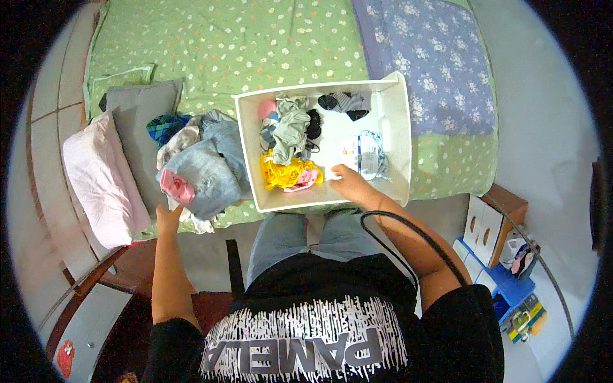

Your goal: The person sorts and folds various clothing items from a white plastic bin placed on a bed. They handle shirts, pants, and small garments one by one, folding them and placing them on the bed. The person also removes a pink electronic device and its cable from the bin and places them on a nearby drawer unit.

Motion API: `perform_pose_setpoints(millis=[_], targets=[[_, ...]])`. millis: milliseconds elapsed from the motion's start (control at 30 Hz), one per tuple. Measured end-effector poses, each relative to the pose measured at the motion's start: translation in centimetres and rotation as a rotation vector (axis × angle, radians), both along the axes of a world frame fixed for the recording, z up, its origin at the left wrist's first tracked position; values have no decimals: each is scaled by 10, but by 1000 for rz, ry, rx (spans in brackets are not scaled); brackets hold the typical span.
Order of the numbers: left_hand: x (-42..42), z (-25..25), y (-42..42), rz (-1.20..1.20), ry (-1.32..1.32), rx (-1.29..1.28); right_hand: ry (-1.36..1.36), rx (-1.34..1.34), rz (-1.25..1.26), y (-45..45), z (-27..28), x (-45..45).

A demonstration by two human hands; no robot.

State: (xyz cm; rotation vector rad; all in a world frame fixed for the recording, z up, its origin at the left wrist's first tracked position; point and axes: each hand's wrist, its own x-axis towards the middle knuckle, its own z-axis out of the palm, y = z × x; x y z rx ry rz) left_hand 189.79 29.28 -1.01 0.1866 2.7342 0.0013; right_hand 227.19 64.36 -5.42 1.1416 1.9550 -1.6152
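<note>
A white plastic bin [323, 88] stands on the bed. My right hand [349, 182] reaches inside near its front wall, its fingertips closed on a small white item [331, 175]. Left of that hand lie a yellow garment [287, 173], a pink cloth [307, 180] and a grey-green garment [290, 127]. Striped and black socks [347, 103] lie at the back, and a pale blue cloth bundle [376, 155] at the right. My left hand [168, 218] is at the edge of a clothes pile, just below a folded pink cloth [177, 186] resting on a blue-grey garment [206, 177]; its grip is unclear.
Beyond the bin stretches a green floral bedsheet [230, 43], with a purple floral cloth [433, 62] at the right. A grey pillow [139, 124] and a pink pillow [100, 177] lie left of the pile. A small cabinet [488, 225] stands at the lower right. A black cable [431, 234] loops over my right arm.
</note>
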Motion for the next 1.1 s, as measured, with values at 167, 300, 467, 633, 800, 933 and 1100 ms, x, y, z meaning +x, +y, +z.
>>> perform_pose_setpoints(millis=[167,300,467,633,800,933,1100], targets=[[28,-30,51,-107,222,118,-244,389,-59,41,-51,53],[89,-23,121,-380,335,337,-330,552,-290,70,-117,72],[139,1,177,-523,105,450,-470,246,-417,76,-164,64],[157,-30,144,-381,-74,414,-487,305,-100,50,-169,38],[176,-44,119,-287,-126,396,-468,543,-66,40,-167,47],[185,-39,116,-78,-230,485,-271,-49,-665,32,-184,51],[214,-45,113,-108,-125,517,-286,-305,-550,47,-150,48]])
